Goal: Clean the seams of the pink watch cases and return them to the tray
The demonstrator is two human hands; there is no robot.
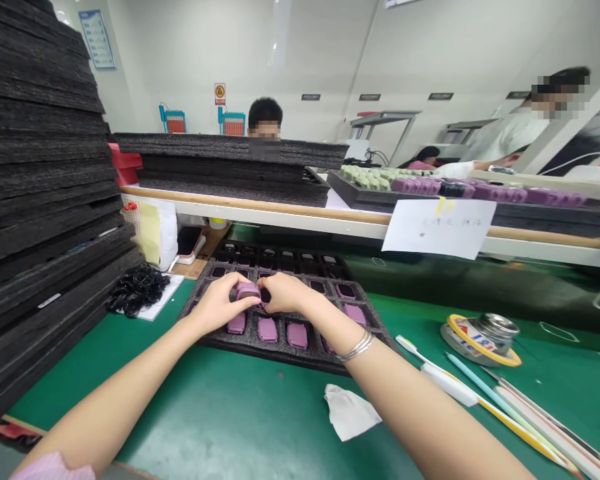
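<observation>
A black foam tray (300, 353) with rows of pockets lies on the green table in front of me. Several pockets near its front hold small purple pieces (268, 329); the far pockets look empty. My left hand (221, 301) and my right hand (285, 293) meet over the tray's middle. Both pinch one purple piece (247, 291) between their fingertips, just above the pockets. A silver bangle (356, 348) circles my right wrist.
A tall stack of black foam sheets (40, 200) fills the left. Black rubber rings (137, 288) lie beside it. A crumpled white wipe (349, 412), thin sticks (505, 403) and a small tin (484, 333) sit right. Other people work behind a shelf bearing loaded trays (430, 187).
</observation>
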